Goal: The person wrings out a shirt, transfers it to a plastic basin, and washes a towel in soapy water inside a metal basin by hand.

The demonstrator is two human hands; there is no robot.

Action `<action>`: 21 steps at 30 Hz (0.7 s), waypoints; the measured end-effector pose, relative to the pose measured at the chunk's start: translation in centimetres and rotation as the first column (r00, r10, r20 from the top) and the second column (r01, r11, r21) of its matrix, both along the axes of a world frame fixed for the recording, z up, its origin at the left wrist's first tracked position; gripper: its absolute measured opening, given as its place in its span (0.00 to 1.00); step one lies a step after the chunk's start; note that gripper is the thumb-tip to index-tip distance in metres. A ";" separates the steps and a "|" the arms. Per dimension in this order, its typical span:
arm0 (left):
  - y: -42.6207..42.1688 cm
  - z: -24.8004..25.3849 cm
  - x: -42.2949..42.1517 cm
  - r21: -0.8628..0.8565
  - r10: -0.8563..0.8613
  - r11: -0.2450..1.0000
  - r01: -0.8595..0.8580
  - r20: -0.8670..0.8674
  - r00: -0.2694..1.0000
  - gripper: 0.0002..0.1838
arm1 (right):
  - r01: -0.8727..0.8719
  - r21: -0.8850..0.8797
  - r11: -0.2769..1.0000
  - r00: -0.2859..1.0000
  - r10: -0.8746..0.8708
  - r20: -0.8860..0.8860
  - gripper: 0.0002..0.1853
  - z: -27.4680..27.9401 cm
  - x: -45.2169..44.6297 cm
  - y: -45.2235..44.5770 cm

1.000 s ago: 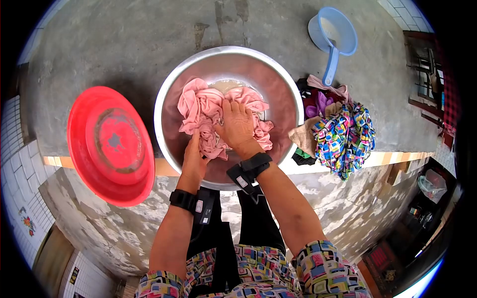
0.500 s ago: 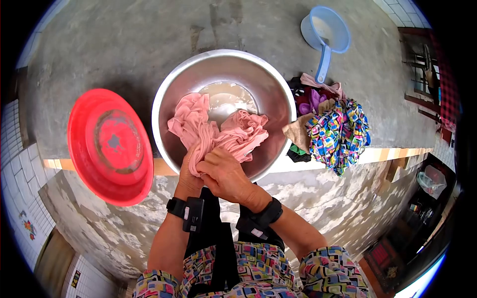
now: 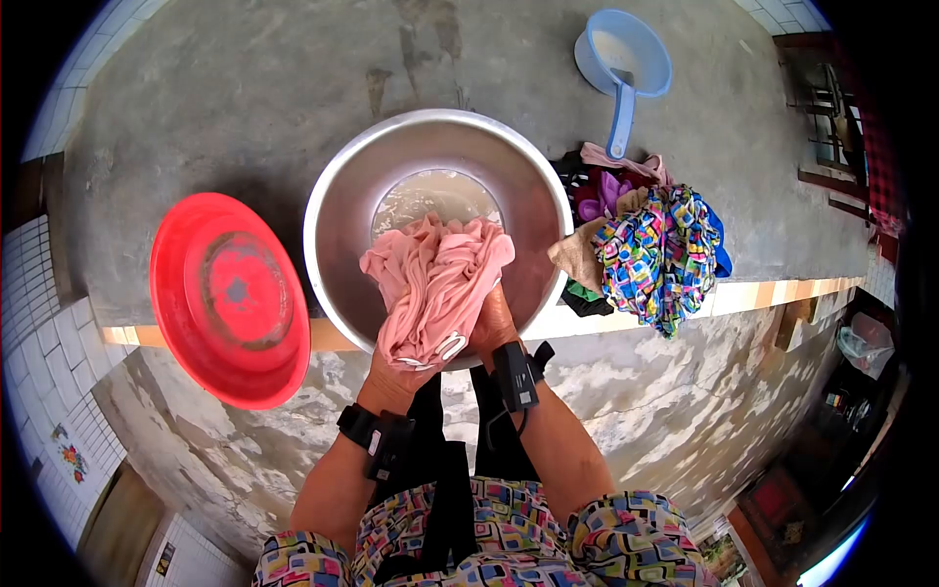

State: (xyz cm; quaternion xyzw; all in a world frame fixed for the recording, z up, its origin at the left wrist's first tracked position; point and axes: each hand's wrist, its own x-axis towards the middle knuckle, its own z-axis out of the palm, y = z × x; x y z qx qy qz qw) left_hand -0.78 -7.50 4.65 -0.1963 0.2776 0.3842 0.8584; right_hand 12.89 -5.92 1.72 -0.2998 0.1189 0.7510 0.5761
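Observation:
A bunched pink garment point(image 3: 433, 284) is held up at the near side of a wide metal basin point(image 3: 533, 201). My left hand point(image 3: 394, 380) supports it from below on the left, its fingers hidden beneath the cloth. On the right side, my right hand point(image 3: 495, 318) grips the same garment, with most fingers behind the folds. A white-edged piece of the fabric shows near my right wrist. Shallow cloudy water point(image 3: 440, 194) lies at the bottom of the basin, beyond the cloth.
Left of the basin, a red plastic basin point(image 3: 181, 284) tilts over the tiled edge point(image 3: 743, 296) of the grey concrete counter point(image 3: 235, 108). To the right sits a pile of clothes with a colourful patterned garment point(image 3: 650, 254). Behind it stands a blue dipper point(image 3: 621, 122).
My hands have moved apart from their crossed grip to either side of the pink garment. The cloth, twisted and spread before, is now gathered into one bundle between them.

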 end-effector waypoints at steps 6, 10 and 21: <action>0.2 -1.0 0.2 0.090 -0.247 0.966 0.242 0.049 0.968 0.20 | -0.216 -0.119 0.969 0.964 0.231 0.131 0.23 1.7 3.0 3.7; 2.1 -1.3 0.2 0.298 -0.427 0.858 0.419 -0.040 0.903 0.16 | -0.468 -0.183 0.865 0.685 0.485 0.544 0.19 2.5 3.5 6.0; 1.0 -1.1 2.6 0.161 -0.061 0.970 0.179 -0.557 0.828 0.20 | -0.622 -0.528 0.578 -0.380 0.367 0.849 0.27 3.6 1.7 8.3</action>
